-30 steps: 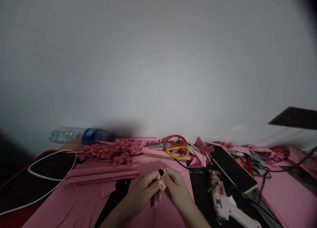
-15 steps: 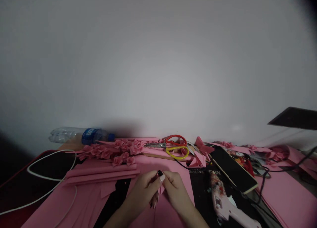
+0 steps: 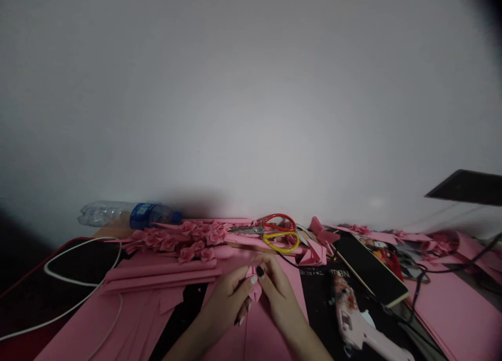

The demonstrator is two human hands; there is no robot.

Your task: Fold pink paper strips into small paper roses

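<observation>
My left hand (image 3: 225, 301) and my right hand (image 3: 278, 293) pinch a small folded piece of pink paper (image 3: 254, 289) between their fingertips, above a flat pink paper sheet (image 3: 262, 332). Part of the piece is hidden by my fingers. Just beyond my hands lie several long pink paper strips (image 3: 160, 273). Farther back is a row of pink paper roses (image 3: 187, 240). A pair of scissors with red and yellow handles (image 3: 276, 232) lies beyond my right hand.
A plastic water bottle (image 3: 129, 216) lies against the white wall. To the right are a pink hot glue gun (image 3: 358, 324), a black phone (image 3: 371, 267) and loose folded pink paper (image 3: 314, 251). A white cable (image 3: 78, 264) curls at the left.
My hands have risen slightly and turned the folded pink piece, so more of it shows between my fingers. The objects on the table have not moved.
</observation>
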